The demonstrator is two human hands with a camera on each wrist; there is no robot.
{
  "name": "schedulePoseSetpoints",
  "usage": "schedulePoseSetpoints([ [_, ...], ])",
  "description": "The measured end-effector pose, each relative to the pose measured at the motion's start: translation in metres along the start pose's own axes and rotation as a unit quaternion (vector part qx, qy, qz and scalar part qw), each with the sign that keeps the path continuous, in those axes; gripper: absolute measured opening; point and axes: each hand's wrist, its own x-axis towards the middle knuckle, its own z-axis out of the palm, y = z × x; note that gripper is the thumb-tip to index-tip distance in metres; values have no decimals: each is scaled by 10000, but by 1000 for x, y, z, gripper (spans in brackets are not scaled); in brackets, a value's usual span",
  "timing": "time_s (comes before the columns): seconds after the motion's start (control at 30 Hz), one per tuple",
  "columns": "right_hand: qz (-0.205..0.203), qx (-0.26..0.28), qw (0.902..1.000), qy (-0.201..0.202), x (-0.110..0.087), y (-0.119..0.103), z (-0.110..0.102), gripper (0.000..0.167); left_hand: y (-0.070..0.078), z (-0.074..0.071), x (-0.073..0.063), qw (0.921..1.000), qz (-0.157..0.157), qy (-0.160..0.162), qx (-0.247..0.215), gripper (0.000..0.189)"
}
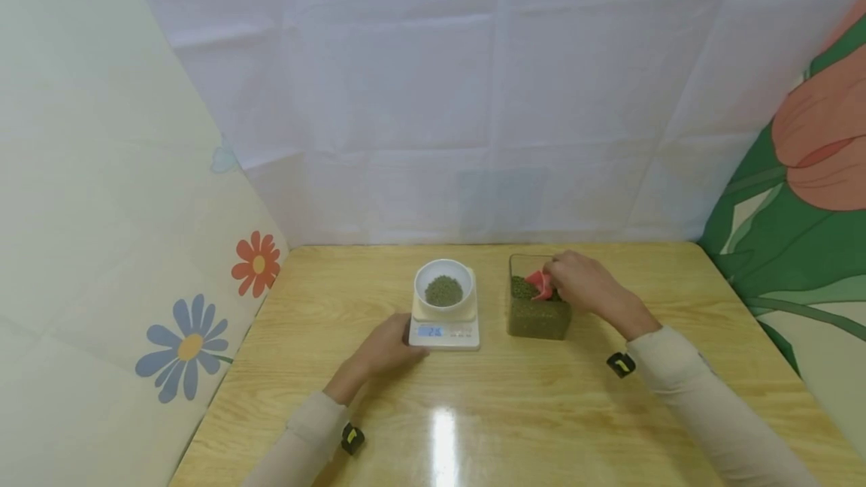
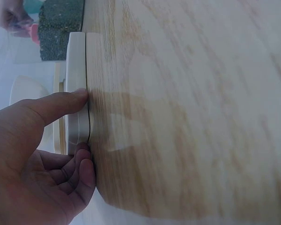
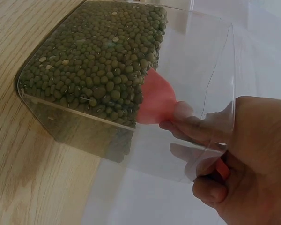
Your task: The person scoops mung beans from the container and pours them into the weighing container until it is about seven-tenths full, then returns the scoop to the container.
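Observation:
In the head view a white kitchen scale (image 1: 465,331) with a lit display stands on the table. On it sits a white bowl (image 1: 422,274) with a mound of mung beans (image 1: 444,291). My left hand (image 1: 387,343) grips the scale's near left corner, thumb on one side and curled fingers on the other, as the left wrist view shows. To the right stands a clear plastic container (image 3: 201,47), more than half filled with mung beans (image 3: 93,61). Reaching into it, my right hand (image 1: 585,282) holds a red scoop (image 3: 157,98) by its handle. The scoop's tip is sunk among the beans.
The wooden table (image 1: 528,412) reaches back to a white cloth (image 1: 406,96). A flower-printed cloth (image 1: 122,246) hangs on the left, another printed cloth (image 1: 812,246) on the right. A narrow gap lies between scale and container.

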Motion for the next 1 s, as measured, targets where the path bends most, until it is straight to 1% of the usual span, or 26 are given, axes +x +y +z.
schedulePoseSetpoints([
  [0.43, 106, 183, 9997, -76, -1, 2, 0, 16, -1, 0, 0, 10000, -25, -4, 43, 49],
  [0.7, 79, 307, 9995, 0, 0, 4, 0, 16, -2, 1, 1, 10000, 32, -12, 90, 47],
  [1.0, -37, 396, 9991, 154, 0, 9, 3, 16, -2, 0, 1, 10000, 14, -27, 1, 49],
])
